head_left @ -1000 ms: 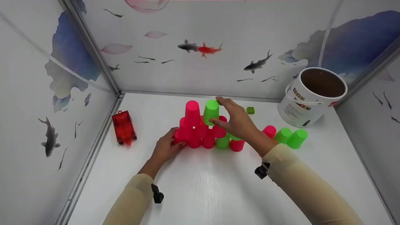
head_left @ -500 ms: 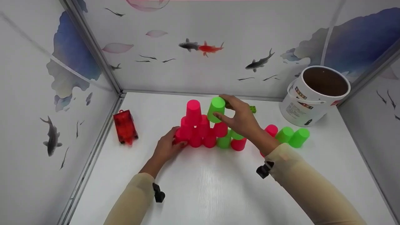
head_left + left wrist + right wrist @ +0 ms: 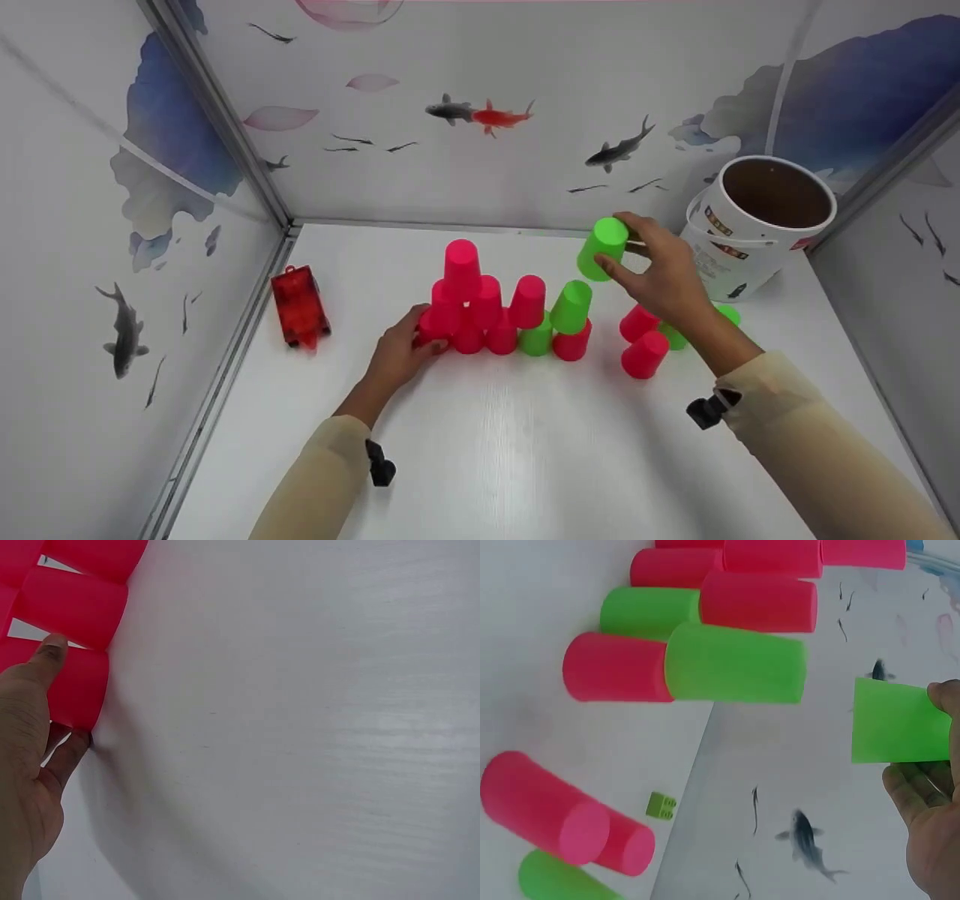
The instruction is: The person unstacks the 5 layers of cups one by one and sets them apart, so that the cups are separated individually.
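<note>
My right hand [image 3: 670, 276] holds a bright green cup [image 3: 600, 251] upside down in the air, right of a stack of cups. In the right wrist view, thumb and fingers lie on opposite sides of that cup. At the stack's left end my left hand [image 3: 396, 358] grips the lowest pink cup [image 3: 81, 686], thumb on one side and fingers on the other. The stack's bottom row is pink but for one green cup [image 3: 535, 337]. Above it stand several pink cups and, at the right end, a green one [image 3: 571, 307]. One pink cup [image 3: 462, 270] tops the left side.
Loose pink cups [image 3: 645, 355] and green cups stand right of the stack, partly behind my right forearm. A white bucket [image 3: 720, 266] is at the back right. A red toy vehicle [image 3: 300, 307] lies at left. By the back wall sits a small green block [image 3: 661, 805].
The right hand has lifted the green cup off the second row of the stack and carried it to the right. The left hand stays at the lowest pink cup.
</note>
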Tool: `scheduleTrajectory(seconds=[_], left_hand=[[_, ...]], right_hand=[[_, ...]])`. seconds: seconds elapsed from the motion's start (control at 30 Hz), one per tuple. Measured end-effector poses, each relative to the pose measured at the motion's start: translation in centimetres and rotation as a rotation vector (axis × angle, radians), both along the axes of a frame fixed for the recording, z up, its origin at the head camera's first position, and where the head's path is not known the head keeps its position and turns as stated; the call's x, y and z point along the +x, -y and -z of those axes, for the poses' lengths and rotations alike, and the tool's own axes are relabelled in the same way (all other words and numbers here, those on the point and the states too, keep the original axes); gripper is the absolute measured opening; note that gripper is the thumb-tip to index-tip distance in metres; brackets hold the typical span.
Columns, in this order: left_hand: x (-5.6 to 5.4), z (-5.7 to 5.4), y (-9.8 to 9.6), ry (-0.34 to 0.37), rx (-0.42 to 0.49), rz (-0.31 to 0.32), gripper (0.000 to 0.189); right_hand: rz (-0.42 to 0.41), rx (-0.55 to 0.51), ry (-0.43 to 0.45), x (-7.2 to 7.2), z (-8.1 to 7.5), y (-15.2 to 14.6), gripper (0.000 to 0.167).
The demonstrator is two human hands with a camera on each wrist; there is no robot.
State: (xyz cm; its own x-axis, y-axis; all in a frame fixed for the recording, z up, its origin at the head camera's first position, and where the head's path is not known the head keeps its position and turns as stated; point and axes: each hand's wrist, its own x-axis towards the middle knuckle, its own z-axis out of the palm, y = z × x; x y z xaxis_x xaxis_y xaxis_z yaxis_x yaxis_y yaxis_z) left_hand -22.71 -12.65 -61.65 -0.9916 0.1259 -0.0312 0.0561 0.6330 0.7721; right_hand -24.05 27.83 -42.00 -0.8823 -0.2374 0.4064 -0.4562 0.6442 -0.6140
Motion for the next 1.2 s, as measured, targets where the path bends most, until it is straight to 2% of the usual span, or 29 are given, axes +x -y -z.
scheduleTrajectory(seconds=[0.13, 0.3, 0.6, 0.93, 1.2], left_hand=[[0.1, 0.2, 0.1, -0.004, 0.003, 0.002, 0.072], [0.1, 0.4, 0.2, 0.0, 0.006, -0.001, 0.073], [0.3, 0.3, 0.2, 0.025, 0.007, -0.021, 0.077], [0.1, 0.1, 0.0, 0.023, -0.003, -0.013, 0.074], [0.0, 0.0, -0.2, 0.02, -0.001, -0.011, 0.073]], right_hand=[[0.063, 0.038, -0.002, 0.6, 0.4, -2.8, 0.065], [0.145, 0.063, 0.053, 1.6, 1.4, -5.8, 0.069], [0.225, 0.088, 0.106, 3.9, 4.7, -10.3, 0.071], [0.243, 0.08, 0.102, 6.2, 7.4, -12.9, 0.066], [0.278, 0.107, 0.188, 7.5, 10.0, -14.0, 0.07]])
